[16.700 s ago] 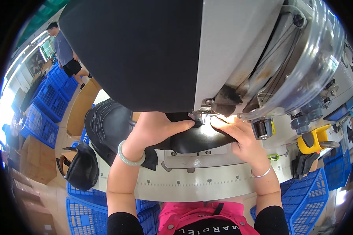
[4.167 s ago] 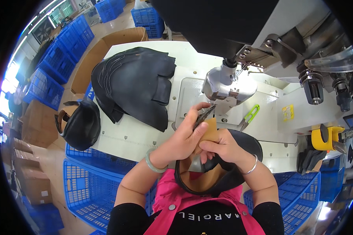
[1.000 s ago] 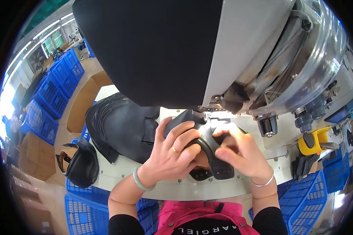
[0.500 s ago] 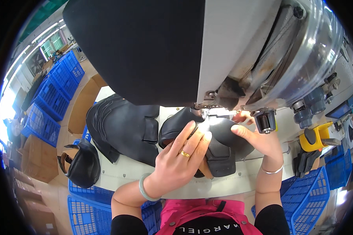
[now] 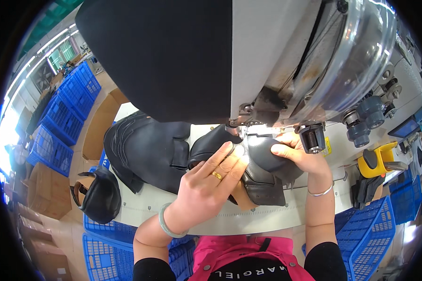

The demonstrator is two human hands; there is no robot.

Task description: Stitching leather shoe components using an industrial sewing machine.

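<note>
A black leather shoe upper (image 5: 268, 158) with a tan lining lies under the lit needle area (image 5: 239, 133) of a sewing machine (image 5: 262, 56). My left hand (image 5: 208, 184) rests on it, fingers stretched out and laid flat just in front of the needle. At the right side of the upper, my right hand (image 5: 301, 155) grips its edge, thumb on top and the other fingers partly hidden. Left of my hands, a stack of black leather uppers (image 5: 147, 152) lies on the table. Another curved black upper (image 5: 101, 196) hangs at the table's left edge.
The pale table (image 5: 150, 208) has a ruler scale along its front edge. Blue crates (image 5: 108, 255) stand below on both sides, with more stacked at the far left. Cardboard boxes (image 5: 51, 189) sit on the left floor. A yellow holder (image 5: 380, 161) stands at the right.
The upper has shifted and turned slightly under the needle. My right hand has drawn a little left and closed more on its edge; my left hand has moved slightly left.
</note>
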